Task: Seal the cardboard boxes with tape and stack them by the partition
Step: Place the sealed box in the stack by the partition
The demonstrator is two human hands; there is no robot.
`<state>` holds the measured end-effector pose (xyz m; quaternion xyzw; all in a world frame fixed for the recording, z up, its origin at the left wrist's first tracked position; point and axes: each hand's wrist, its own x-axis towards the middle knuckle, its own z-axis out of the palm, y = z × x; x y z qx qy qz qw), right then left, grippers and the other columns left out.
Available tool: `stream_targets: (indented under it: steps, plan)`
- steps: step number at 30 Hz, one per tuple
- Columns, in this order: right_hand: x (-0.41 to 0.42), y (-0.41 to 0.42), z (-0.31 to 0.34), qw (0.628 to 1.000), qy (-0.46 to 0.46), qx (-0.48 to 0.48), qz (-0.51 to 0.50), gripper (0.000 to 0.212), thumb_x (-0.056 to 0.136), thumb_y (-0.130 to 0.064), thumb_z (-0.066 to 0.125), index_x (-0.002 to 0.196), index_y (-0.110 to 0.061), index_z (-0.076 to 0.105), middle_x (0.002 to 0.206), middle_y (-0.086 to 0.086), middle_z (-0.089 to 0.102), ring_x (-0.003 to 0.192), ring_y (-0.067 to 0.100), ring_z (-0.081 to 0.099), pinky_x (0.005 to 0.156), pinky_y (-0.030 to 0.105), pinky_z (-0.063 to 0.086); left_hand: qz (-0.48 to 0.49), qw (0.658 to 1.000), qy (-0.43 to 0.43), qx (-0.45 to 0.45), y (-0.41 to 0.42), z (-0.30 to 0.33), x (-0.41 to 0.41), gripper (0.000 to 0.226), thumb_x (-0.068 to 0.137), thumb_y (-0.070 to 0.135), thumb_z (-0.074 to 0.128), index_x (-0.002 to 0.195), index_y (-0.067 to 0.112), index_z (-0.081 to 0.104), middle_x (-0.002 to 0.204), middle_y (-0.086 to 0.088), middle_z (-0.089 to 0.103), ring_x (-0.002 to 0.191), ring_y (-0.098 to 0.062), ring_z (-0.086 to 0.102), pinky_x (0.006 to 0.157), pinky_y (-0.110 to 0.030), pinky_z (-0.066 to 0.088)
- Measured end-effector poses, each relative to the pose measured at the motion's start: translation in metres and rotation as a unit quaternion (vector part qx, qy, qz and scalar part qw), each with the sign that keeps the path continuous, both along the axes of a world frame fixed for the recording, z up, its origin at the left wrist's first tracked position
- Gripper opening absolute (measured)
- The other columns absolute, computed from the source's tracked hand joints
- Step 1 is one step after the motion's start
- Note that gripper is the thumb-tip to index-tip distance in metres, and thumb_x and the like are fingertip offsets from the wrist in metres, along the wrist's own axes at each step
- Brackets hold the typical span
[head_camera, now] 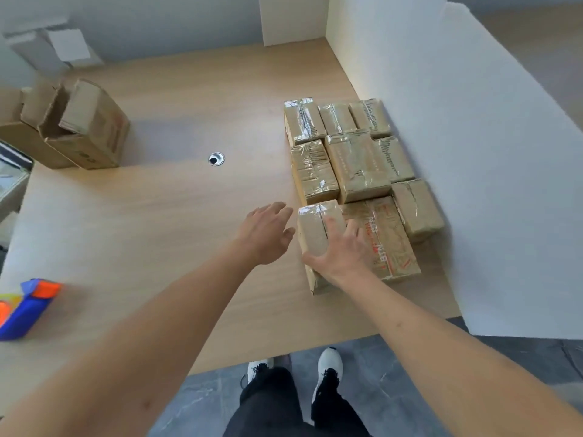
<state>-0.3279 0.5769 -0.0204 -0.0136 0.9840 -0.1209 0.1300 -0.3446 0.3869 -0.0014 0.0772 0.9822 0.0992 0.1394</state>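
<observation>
Several taped cardboard boxes (356, 165) stand packed together against the white partition (457, 152) on the right of the wooden table (157, 216). At the near left corner of the group sits a small taped box (315, 228). My right hand (342, 250) lies over its top and near edge, thumb on the left side, fingers spread. Just left of that box my left hand (268, 231) hovers above the table with fingers apart, holding nothing. A blue and orange tape dispenser (25, 305) lies at the table's left edge.
Two open, untaped cardboard boxes (79, 127) stand at the far left of the table. A round metal cable grommet (216, 159) sits in the tabletop's middle. The table's near edge runs just above my shoes (328, 364) on the grey floor.
</observation>
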Motion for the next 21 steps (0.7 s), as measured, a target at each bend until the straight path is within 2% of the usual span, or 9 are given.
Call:
stream_targets:
  steps: [5,12,15,18,21]
  plan:
    - [-0.007,0.002,-0.021,0.999,0.027,0.015,0.021,0.093,0.069,-0.076,0.056,0.148,-0.032,0.034,0.12,0.01,0.046,0.104,0.03,0.045,0.087,0.04,0.04,0.029,0.999,-0.015,0.004,0.01,-0.016,-0.001,0.052,0.105,0.038,0.047,0.152,0.016,0.042,0.159,-0.005,0.039,0.143,-0.028,0.041,0.114,-0.044,0.037]
    - [-0.014,-0.001,-0.049,0.997,0.061,0.032,0.018,0.093,0.071,-0.076,0.056,0.146,-0.026,0.033,0.123,0.015,0.044,0.103,0.033,0.045,0.086,0.043,0.046,0.034,0.999,-0.019,0.025,0.011,-0.042,-0.009,0.049,0.103,0.032,0.05,0.148,0.013,0.045,0.157,-0.009,0.041,0.146,-0.029,0.037,0.116,-0.044,0.035]
    - [-0.015,-0.004,-0.057,0.997,0.059,0.046,0.009,0.096,0.072,-0.075,0.055,0.149,-0.024,0.029,0.136,0.02,0.038,0.112,0.035,0.043,0.09,0.045,0.046,0.027,0.999,-0.029,0.031,0.008,-0.052,-0.01,0.048,0.103,0.032,0.05,0.148,0.013,0.046,0.158,-0.008,0.04,0.146,-0.029,0.036,0.116,-0.045,0.036]
    - [-0.015,-0.008,-0.06,0.998,0.047,0.045,0.013,0.098,0.076,-0.069,0.058,0.153,-0.019,0.024,0.156,0.027,0.02,0.132,0.042,0.037,0.104,0.049,0.043,0.021,0.998,-0.035,0.037,0.005,-0.058,-0.011,0.048,0.104,0.032,0.05,0.148,0.013,0.045,0.159,-0.008,0.038,0.147,-0.029,0.034,0.117,-0.044,0.034]
    - [-0.017,-0.01,-0.058,0.998,0.026,0.045,0.029,0.1,0.08,-0.068,0.06,0.155,-0.016,0.019,0.163,0.026,0.008,0.144,0.04,0.029,0.11,0.047,0.038,0.015,0.998,-0.036,0.041,0.001,-0.058,-0.013,0.048,0.104,0.032,0.049,0.147,0.013,0.045,0.159,-0.009,0.038,0.147,-0.03,0.034,0.117,-0.045,0.034]
